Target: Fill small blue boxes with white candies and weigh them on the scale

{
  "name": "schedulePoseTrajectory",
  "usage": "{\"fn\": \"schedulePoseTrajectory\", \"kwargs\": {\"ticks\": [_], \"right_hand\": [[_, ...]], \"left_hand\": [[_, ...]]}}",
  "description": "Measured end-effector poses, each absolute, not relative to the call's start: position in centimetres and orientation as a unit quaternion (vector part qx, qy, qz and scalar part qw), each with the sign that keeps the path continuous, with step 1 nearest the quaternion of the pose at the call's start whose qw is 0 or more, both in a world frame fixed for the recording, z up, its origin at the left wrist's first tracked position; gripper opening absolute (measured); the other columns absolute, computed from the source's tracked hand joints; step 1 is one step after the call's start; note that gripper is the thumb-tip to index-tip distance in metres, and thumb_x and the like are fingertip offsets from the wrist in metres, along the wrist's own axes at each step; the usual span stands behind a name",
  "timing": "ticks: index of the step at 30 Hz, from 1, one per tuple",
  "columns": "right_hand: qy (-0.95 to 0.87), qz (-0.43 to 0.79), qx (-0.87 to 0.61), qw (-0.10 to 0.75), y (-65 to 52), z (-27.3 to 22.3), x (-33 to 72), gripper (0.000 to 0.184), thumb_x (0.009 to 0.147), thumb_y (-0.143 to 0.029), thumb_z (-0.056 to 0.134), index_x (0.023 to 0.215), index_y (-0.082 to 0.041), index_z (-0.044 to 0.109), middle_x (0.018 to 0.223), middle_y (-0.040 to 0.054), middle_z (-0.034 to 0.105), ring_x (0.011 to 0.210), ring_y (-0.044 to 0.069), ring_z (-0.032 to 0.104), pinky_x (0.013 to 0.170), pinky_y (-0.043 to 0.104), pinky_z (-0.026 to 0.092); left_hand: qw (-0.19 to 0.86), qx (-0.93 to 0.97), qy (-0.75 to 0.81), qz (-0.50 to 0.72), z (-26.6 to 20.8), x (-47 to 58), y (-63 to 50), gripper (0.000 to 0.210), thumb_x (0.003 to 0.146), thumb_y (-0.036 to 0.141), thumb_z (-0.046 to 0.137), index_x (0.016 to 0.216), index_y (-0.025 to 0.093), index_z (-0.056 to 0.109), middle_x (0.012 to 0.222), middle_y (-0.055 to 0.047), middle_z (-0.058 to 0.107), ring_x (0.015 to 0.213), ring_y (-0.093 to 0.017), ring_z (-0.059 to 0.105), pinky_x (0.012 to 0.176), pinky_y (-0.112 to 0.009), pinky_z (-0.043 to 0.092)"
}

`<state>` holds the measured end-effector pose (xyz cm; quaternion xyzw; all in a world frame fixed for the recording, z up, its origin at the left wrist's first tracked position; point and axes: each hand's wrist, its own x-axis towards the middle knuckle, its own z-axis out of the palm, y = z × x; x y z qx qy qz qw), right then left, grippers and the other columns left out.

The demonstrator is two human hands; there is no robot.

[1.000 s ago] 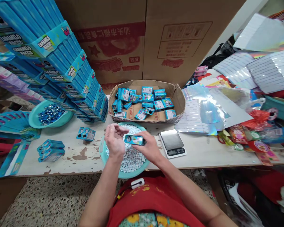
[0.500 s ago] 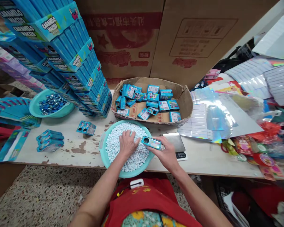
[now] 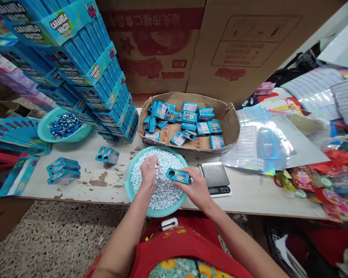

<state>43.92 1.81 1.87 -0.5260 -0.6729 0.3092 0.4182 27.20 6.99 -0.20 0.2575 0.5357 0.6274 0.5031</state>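
Observation:
My right hand [image 3: 197,188] grips a small blue candy box [image 3: 178,176] by its end, tilted over the right side of a turquoise basin [image 3: 127,181]. A round dark hole shows near the box's left end. The basin is full of small white candies [image 3: 169,197]. Over its left half, my left hand [image 3: 149,172] is closed with curled fingers, and some white candies show at the fingertips. How many it holds is hidden.
Behind the basin, a cut-down cardboard box [image 3: 233,131] holds several blue candy boxes. A digital scale [image 3: 216,175] lies to the right. Tall stacks of blue display boxes [image 3: 95,77], a bowl of blue-wrapped pieces [image 3: 43,129] and loose small boxes [image 3: 63,172] stand left.
My left hand has lifted slightly out of the candies and its spread fingers have closed on some. My right hand has brought the candy box a little left, turning its printed side up.

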Motion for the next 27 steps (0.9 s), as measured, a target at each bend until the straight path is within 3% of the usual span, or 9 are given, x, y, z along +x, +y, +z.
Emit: {"fn": "schedulePoseTrajectory", "kwargs": {"ticks": [3, 10, 21, 27], "right_hand": [[-0.694, 0.296, -0.526, 0.393, 1.9, 2.4, 42.4, 0.029, 0.071, -0.025, 0.075, 0.097, -0.022, 0.063, 0.093, 0.0039, 0.062, 0.091, 0.022, 0.06, 0.081, 0.034, 0.048], [-0.738, 0.244, -0.534, 0.332, 2.3, 3.0, 40.2, 0.032, 0.071, -0.023, 0.073, 0.102, -0.019, 0.062, 0.096, 0.0064, 0.062, 0.094, 0.024, 0.058, 0.081, 0.036, 0.047], [-0.74, 0.244, -0.517, 0.355, 2.9, 4.0, 40.3, 0.027, 0.071, -0.023, 0.073, 0.096, -0.019, 0.064, 0.09, 0.0057, 0.062, 0.089, 0.023, 0.059, 0.078, 0.034, 0.047], [-0.719, 0.259, -0.521, 0.38, 2.9, 4.1, 40.5, 0.027, 0.069, -0.021, 0.074, 0.095, -0.021, 0.064, 0.09, 0.0044, 0.062, 0.087, 0.022, 0.059, 0.077, 0.033, 0.047]], "left_hand": [[0.563, 0.19, 0.444, 0.67, 2.9, 27.6, 6.1, 0.026, 0.069, 0.036, 0.069, 0.072, 0.018, 0.051, 0.062, 0.004, 0.051, 0.044, -0.006, 0.04, 0.04, -0.018, 0.028], [0.534, 0.191, 0.405, 0.717, 4.5, 28.1, 5.5, 0.024, 0.073, 0.034, 0.063, 0.067, 0.016, 0.049, 0.06, 0.004, 0.049, 0.051, -0.008, 0.049, 0.058, -0.024, 0.047], [0.498, 0.231, 0.435, 0.714, 5.8, 28.7, 6.1, 0.025, 0.074, 0.034, 0.064, 0.066, 0.017, 0.048, 0.059, 0.004, 0.051, 0.047, -0.009, 0.049, 0.048, -0.023, 0.042], [0.481, 0.232, 0.442, 0.721, 6.2, 29.0, 6.2, 0.027, 0.074, 0.031, 0.062, 0.06, 0.017, 0.045, 0.059, 0.004, 0.05, 0.047, -0.009, 0.051, 0.052, -0.024, 0.044]]}}
